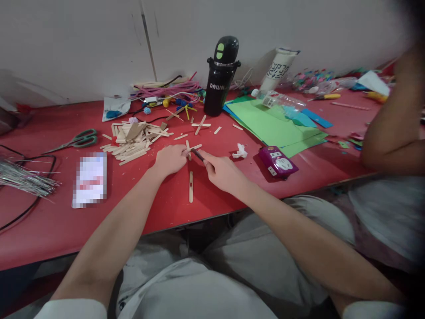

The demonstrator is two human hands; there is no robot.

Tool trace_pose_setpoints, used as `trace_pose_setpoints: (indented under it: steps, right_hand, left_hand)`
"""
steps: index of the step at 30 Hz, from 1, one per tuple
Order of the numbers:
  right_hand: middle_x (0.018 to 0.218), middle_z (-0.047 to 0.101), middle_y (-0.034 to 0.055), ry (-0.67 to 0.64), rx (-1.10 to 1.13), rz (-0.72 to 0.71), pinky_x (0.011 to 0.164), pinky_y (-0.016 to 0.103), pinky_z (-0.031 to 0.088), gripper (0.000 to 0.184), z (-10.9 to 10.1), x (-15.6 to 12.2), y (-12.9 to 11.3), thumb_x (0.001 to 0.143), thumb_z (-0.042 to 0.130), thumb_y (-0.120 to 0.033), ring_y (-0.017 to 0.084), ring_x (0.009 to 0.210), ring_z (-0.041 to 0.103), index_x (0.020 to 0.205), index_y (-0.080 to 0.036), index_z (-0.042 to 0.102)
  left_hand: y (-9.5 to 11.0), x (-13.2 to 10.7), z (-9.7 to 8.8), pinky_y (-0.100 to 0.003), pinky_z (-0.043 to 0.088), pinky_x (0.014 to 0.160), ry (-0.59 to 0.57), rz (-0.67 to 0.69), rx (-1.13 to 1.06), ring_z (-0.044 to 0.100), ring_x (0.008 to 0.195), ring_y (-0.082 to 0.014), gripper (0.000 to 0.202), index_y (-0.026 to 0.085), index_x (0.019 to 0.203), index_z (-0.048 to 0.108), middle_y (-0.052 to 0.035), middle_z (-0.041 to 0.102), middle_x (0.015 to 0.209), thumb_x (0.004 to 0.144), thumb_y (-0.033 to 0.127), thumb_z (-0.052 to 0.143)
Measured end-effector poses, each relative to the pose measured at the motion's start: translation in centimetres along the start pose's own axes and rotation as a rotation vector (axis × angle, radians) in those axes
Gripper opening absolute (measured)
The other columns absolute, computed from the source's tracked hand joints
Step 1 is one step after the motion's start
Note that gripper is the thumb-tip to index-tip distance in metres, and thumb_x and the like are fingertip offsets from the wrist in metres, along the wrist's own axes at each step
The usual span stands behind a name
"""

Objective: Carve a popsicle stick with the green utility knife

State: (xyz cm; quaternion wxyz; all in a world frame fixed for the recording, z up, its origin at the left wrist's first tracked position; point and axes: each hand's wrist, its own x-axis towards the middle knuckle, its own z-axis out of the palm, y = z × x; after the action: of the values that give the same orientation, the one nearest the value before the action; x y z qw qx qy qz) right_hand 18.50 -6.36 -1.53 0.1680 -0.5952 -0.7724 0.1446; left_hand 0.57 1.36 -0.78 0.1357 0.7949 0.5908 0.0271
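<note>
Bare and close together, the left hand (171, 158) and the right hand (223, 172) were held low over a glossy red tabletop (172, 199). By the bent fingers of the left, drawn to a pinch, a small cross of pale flat wooden sticks (187, 145) was gripped near where its pieces met. By the right, curled closed, a slim dark rod-shaped tool (198, 154) was grasped, its far end set at the cross; whether contact was made there could not be told. The step in hand was judged to be fine work with the tool where the sticks crossed, and for the next move a steady left pinch and light right-hand pressure seemed to be called for, since such thin pieces could easily be twisted. On the body side of the hands, a single pale wooden stick with a dark reddish mark (191, 195) was laid lengthwise; left of the left hand, a heap of loose pale wooden sticks (133, 144) was spread. Beyond the hands, "DAWN" could be read in pale capitals on a black flask with green lid patches (222, 84). Farther right, bold dark characters were borne by a leaning white tube (279, 71) but could not be deciphered. Near the left forearm, whatever was shown on a flat rectangular object with a bright face (89, 179) was hidden by pixelation. Beside the right hand, no lettering could be made out on a purple box with white socket panels (278, 163).
</note>
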Motion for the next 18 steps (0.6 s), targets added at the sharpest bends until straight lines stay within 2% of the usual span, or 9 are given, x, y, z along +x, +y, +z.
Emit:
trace_pose_setpoints:
  steps: [9,18]
  right_hand:
    - [0.093,0.076,0.0113,0.018,-0.008,-0.002,0.067,0.029,0.045,0.059,0.04,0.06,0.05,0.096,0.041,-0.014,0.023,0.078,0.070,0.154,-0.018,0.047]
    - [0.095,0.076,0.0129,-0.051,-0.079,0.003,0.066,0.029,0.044,0.060,-0.27,0.17,-0.58,0.096,0.041,-0.013,0.023,0.078,0.070,0.156,-0.017,0.045]
  left_hand:
    - [-0.06,0.10,0.03,-0.038,0.050,0.086,0.005,0.006,-0.005,0.067,0.106,-0.0292,0.037,0.026,0.097,0.072,-0.0089,0.075,0.110,0.098,0.037,0.037]
    - [0.04,0.06,-0.02,-0.039,0.050,0.085,0.000,0.001,0.015,0.068,0.107,-0.0304,0.037,0.024,0.099,0.072,-0.0101,0.075,0.112,0.097,0.036,0.037]
